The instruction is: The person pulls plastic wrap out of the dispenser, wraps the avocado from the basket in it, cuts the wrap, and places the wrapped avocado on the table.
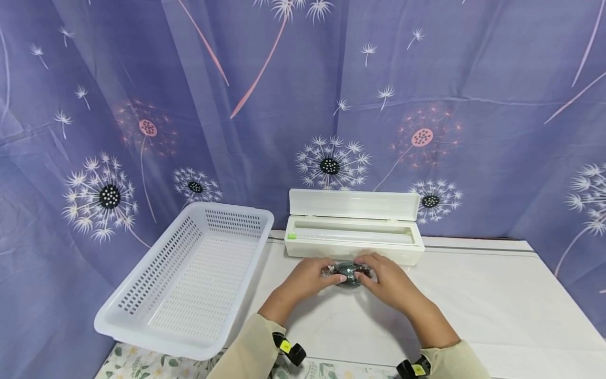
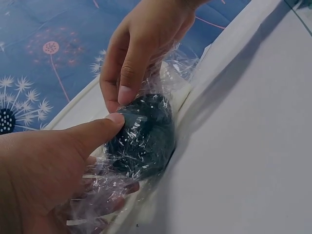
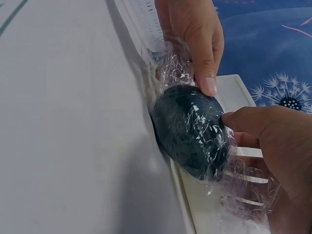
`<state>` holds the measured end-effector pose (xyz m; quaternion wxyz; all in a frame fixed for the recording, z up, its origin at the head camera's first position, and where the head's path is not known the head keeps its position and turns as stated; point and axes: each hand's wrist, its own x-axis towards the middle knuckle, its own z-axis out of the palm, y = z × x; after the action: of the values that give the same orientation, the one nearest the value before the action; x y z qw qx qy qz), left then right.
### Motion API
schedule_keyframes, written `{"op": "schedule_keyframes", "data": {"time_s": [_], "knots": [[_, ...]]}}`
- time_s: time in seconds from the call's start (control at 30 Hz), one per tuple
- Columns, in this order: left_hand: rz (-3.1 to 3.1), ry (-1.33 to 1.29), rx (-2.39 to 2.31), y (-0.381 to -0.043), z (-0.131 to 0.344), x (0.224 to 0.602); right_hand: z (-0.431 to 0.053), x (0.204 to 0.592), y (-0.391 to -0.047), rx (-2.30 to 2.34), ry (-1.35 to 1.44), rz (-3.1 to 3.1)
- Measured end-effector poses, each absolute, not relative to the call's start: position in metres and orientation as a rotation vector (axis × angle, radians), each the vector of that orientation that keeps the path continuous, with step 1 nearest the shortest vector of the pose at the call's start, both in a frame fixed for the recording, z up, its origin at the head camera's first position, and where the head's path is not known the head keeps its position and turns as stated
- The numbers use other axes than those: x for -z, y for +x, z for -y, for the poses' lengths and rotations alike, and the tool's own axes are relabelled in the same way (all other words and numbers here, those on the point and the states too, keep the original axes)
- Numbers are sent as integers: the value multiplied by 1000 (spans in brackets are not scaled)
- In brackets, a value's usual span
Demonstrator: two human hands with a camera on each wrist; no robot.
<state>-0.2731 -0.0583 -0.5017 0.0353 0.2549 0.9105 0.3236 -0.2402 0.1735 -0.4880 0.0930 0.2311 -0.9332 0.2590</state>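
Note:
A dark green, oval object [image 1: 349, 273] is wrapped in clear plastic film [image 2: 105, 192], and its exact kind is hard to tell. My left hand [image 1: 306, 278] grips its left end, thumb on top and fingers beneath. From the other side my right hand [image 1: 390, 281] holds the right end, with the thumb laid on the wrapped surface. Loose, crumpled film [image 3: 251, 187] sticks out at both ends, partly among the fingers. Just behind the hands stands a white box [image 1: 355, 252] with its lid [image 1: 352, 204] raised. A pale roll [image 1: 350, 235] lies inside it.
To the left is a white perforated plastic basket [image 1: 236, 310]. A small green tab [image 1: 291, 236] sits at the box's left end. White covering [image 1: 497, 305] spreads over the table, with floral cloth [image 1: 142, 363] along its front. A purple dandelion-patterned curtain [image 1: 265, 142] hangs behind.

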Motion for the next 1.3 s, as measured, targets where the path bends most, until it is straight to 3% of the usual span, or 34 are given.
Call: {"op": "schedule_keyframes", "data": {"time_s": [0.77,1.3], "knots": [[-2586,624,-991,-270,63,496,-175,486,-242,-857,711,2940],[-2834,1022,-995,-262,49,481,-177,482,-242,-815,866,2698]]}}
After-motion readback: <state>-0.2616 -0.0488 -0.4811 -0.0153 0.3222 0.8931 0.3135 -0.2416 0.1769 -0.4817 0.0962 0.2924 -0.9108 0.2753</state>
